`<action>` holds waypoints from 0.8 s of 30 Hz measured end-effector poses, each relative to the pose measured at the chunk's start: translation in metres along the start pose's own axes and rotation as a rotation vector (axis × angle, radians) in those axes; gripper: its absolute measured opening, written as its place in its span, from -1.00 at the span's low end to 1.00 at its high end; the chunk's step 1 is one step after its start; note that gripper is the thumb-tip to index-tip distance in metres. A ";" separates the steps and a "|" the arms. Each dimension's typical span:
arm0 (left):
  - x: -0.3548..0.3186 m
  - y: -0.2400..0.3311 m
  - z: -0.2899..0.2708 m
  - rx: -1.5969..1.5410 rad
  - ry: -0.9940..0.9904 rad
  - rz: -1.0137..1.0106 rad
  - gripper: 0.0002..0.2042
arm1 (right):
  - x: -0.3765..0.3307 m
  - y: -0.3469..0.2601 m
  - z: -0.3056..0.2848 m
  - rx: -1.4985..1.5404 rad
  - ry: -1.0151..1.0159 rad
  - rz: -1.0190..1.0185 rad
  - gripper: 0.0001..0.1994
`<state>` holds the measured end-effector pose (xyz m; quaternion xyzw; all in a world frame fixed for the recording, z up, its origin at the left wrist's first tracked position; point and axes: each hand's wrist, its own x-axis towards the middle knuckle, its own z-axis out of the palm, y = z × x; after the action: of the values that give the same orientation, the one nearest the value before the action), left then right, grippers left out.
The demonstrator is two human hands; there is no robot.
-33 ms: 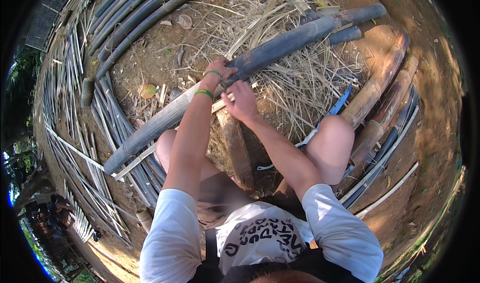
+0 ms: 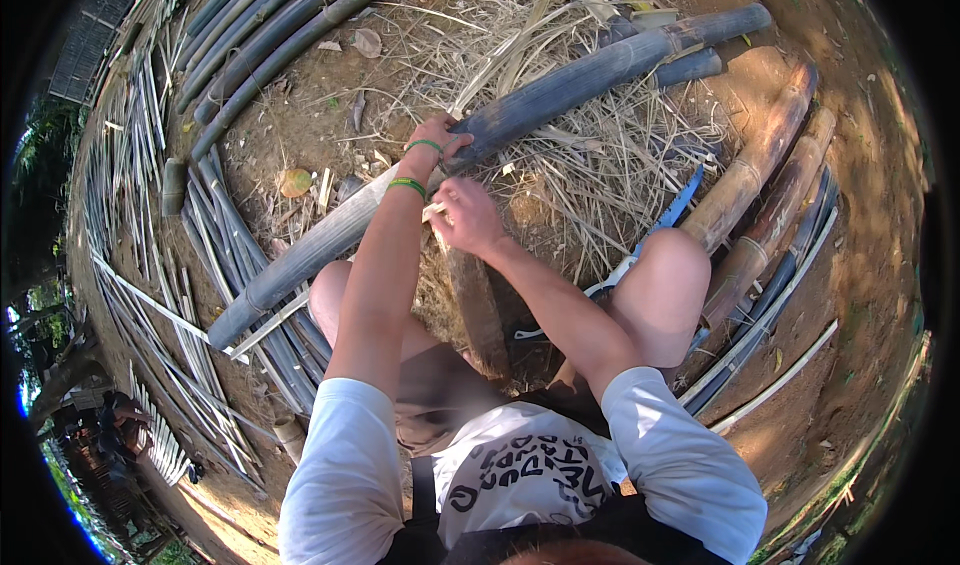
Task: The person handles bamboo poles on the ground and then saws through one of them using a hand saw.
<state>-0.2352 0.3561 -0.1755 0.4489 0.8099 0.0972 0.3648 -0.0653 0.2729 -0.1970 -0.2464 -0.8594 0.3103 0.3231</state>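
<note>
A long dark bamboo pole (image 2: 570,80) lies slanting across in front of me, from lower left to upper right. My left hand (image 2: 438,140) is closed over its middle, with green bands on the wrist. Just nearer to me, my right hand (image 2: 468,215) is curled, slightly blurred, beside the pole. At its fingertips shows the pale end of a bamboo strip (image 2: 433,212); the rest of that piece is hidden. Below the hand, an upright wooden post (image 2: 472,310) stands between my legs.
A blue-bladed saw (image 2: 680,203) rests by my right knee. Thick brown bamboo poles (image 2: 750,190) lie to the right. Dry shavings (image 2: 600,175) cover the ground beyond the pole. Bundles of thin bamboo (image 2: 125,225) and dark poles (image 2: 270,50) lie left and far left.
My right hand has shifted a little left and toward me, away from the pole's underside. My left hand and the pole stay in place.
</note>
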 end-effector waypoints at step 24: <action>-0.007 -0.009 0.031 0.110 0.015 -0.140 -0.25 | 0.048 0.095 -0.178 -0.567 -1.051 -0.005 -0.83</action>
<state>-0.2182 0.3401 -0.1984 0.4099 0.8462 0.0304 0.3393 0.0500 0.4349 -0.1368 -0.1345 -0.9540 0.1481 -0.2232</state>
